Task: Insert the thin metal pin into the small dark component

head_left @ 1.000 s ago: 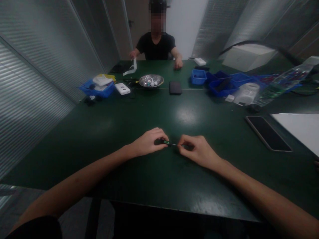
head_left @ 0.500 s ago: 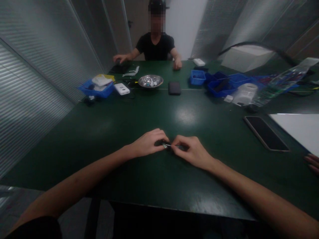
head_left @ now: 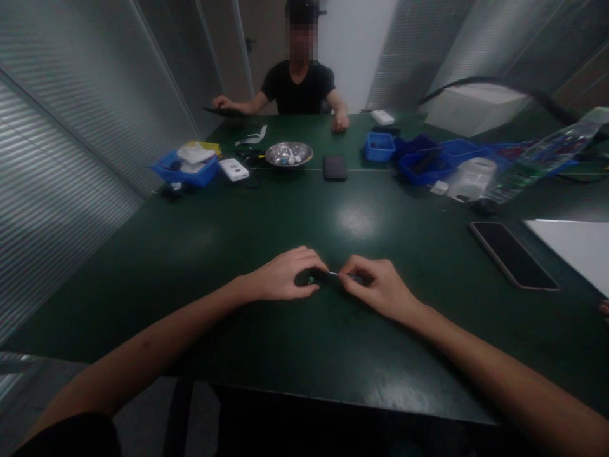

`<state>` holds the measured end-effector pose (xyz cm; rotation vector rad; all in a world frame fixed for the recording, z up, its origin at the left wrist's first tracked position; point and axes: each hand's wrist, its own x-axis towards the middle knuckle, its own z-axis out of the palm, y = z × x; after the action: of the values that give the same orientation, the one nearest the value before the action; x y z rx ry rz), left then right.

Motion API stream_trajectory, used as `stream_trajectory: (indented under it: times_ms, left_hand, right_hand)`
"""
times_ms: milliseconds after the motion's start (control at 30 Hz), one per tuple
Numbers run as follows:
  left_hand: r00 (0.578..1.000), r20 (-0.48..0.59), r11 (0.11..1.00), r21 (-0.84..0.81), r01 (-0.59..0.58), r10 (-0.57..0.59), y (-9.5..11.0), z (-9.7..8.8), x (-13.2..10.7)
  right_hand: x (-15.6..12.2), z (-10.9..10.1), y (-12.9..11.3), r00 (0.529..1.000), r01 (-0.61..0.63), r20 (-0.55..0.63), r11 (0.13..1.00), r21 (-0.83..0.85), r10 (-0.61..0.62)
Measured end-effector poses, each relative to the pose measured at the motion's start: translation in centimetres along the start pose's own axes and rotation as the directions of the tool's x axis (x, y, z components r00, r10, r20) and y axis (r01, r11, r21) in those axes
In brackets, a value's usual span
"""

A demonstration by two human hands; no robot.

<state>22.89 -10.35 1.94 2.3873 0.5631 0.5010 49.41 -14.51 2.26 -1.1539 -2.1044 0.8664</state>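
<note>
Over the green table, my left hand (head_left: 288, 274) curves its thumb and fingers around a small dark piece (head_left: 321, 276) with a greenish part. The fingertips touch its far side; the thumb lies along the near side. Its exact kind is too small and dim to make out. Just to the right, my right hand (head_left: 375, 284) pinches a small screwdriver (head_left: 333, 273). Its thin bright shaft points left, with the tip at the dark piece. Most of its dark handle is hidden in the fingers.
Ahead are a metal bowl (head_left: 273, 158), a dark flat square case (head_left: 335, 167), and blue bins (head_left: 379, 147). A phone (head_left: 514, 255), white sheet (head_left: 575, 251) and plastic bottle (head_left: 547, 155) lie right. Another person (head_left: 297, 89) sits opposite, one hand on a dark flat object (head_left: 226, 112).
My right hand has shifted slightly right with the screwdriver. My left thumb has parted a little from the fingers. The person opposite has raised the dark flat object.
</note>
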Motion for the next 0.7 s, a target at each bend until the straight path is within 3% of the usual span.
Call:
stream_trajectory:
  times_ms: [233, 333, 400, 567, 700]
  left_hand:
    - [1.000, 0.028, 0.999, -0.047, 0.004, -0.003, -0.5, -0.8, -0.3]
    - [0.998, 0.004, 0.998, -0.024, 0.063, -0.063, -2.5, -2.5, -1.2]
    - [0.988, -0.068, 0.991, 0.002, 0.137, -0.137, -4.6, -4.2, -2.2]
    - [0.900, -0.277, 0.923, 0.095, 0.373, -0.336, -10.1, -8.6, -5.6]
    - [0.843, -0.290, 0.874, 0.044, 0.484, -0.452, -11.5, -10.9, -7.6]
  right_hand:
    - [0.0, -0.1, -0.2, 1.000, -0.002, 0.012, 1.000, -0.019, 0.003]
    - [0.0, -0.1, -0.2, 1.000, 0.001, 0.020, 1.000, -0.017, 0.000]
    - [0.0, -0.1, -0.2, 1.000, 0.009, 0.022, 1.000, -0.019, -0.008]
    - [-0.1, -0.1, -0.1, 0.999, 0.019, 0.027, 0.999, -0.026, -0.019]
    - [-0.2, -0.1, 0.0, 0.999, 0.016, 0.034, 1.000, -0.017, -0.015]
